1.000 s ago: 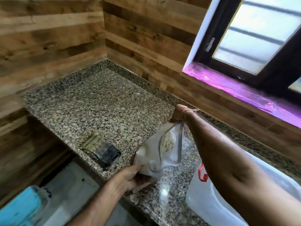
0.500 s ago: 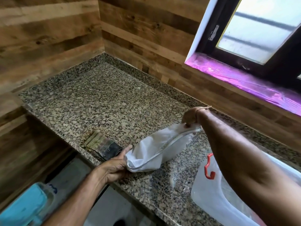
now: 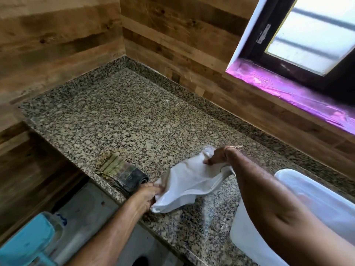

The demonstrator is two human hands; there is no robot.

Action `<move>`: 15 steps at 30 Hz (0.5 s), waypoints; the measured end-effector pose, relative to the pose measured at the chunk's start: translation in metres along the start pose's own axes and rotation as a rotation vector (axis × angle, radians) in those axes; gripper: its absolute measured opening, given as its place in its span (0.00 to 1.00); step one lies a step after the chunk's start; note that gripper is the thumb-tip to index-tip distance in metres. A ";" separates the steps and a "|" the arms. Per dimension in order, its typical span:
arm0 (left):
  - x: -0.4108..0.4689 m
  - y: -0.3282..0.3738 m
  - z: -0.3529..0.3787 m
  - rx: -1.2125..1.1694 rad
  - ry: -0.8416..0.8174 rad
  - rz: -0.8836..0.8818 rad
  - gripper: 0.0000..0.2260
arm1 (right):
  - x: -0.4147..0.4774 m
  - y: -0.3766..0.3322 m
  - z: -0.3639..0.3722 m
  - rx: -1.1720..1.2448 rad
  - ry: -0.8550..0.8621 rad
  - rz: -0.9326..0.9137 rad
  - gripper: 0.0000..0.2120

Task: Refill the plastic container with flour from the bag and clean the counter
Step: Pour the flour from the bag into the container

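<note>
My right arm covers much of the container (image 3: 299,191), and the picture's right and bottom edges cut off the rest of it. My right hand (image 3: 217,156) buries its fingertips in the bag (image 3: 192,181), so I cannot tell how much flour is inside. The bag hides my left hand's (image 3: 147,196) fingertips. The blue thing (image 3: 25,240) at lower left is cut off and blurred.

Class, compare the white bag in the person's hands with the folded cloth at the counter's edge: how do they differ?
The white bag is plain white; the folded cloth is dark and greenish. The bag is limp, crumpled and stretched out; the cloth is folded compactly. The bag is gripped at opposite ends by the left hand and right hand; the cloth lies untouched. Both are on the granite counter.
</note>
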State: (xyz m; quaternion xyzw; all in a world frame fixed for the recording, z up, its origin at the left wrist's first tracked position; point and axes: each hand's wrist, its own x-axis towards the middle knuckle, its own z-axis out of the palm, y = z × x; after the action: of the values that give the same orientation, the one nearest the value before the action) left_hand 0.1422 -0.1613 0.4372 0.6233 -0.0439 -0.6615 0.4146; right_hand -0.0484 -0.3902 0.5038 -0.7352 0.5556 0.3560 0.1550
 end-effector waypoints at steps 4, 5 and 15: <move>0.004 0.004 0.003 0.030 0.078 0.029 0.11 | -0.003 0.005 -0.002 0.031 0.032 -0.028 0.25; 0.006 0.006 0.000 0.030 0.076 0.047 0.10 | 0.001 0.008 0.000 0.074 0.032 -0.009 0.21; -0.021 0.093 0.018 -0.074 -0.081 0.173 0.13 | -0.076 0.054 -0.073 0.652 0.439 0.007 0.20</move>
State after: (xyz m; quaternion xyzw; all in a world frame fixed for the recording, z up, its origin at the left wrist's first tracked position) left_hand 0.1701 -0.2180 0.5113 0.5743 -0.0897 -0.6489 0.4909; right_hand -0.0828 -0.4004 0.6163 -0.7040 0.6621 -0.0044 0.2569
